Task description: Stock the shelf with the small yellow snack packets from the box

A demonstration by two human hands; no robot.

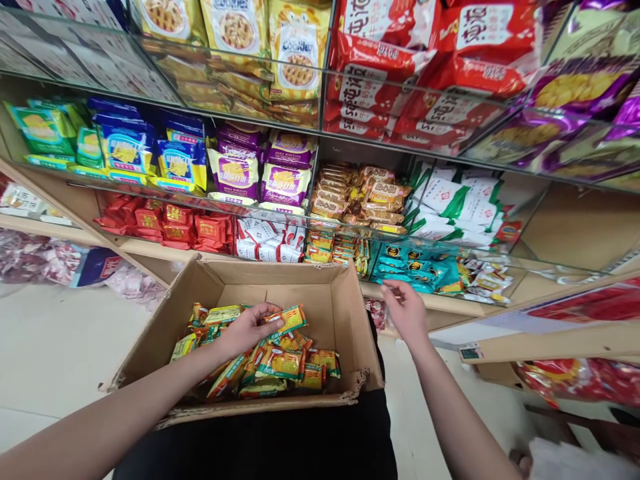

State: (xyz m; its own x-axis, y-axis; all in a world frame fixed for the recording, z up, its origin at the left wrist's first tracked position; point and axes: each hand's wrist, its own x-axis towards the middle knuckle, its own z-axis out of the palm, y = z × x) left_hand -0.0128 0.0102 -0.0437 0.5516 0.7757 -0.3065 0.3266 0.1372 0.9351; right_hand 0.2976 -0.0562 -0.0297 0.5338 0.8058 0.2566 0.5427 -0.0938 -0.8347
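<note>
My left hand [255,328] is over an open cardboard box [345,313], with a small orange-and-yellow snack packet [291,320] between thumb and fingers. Under it, several similar snack packets [283,361] in green, orange and yellow wrappers lie loose in the box. My right hand [407,312] is in the air just right of the box, in front of the lowest shelf. Its fingers are loosely bent and slightly apart, and nothing shows in them. Closest to it are teal packets [417,270] on that shelf. The box rests on my dark-clothed lap [260,443].
Glass-fronted shelves hold yellow cookie bags [297,60], red bags [380,80], purple biscuit packs [285,180], brown bars [383,200] and white-green packets [457,203]. Small yellow packets [340,248] fill a low compartment behind the box. A wooden ledge [550,337] juts out at right.
</note>
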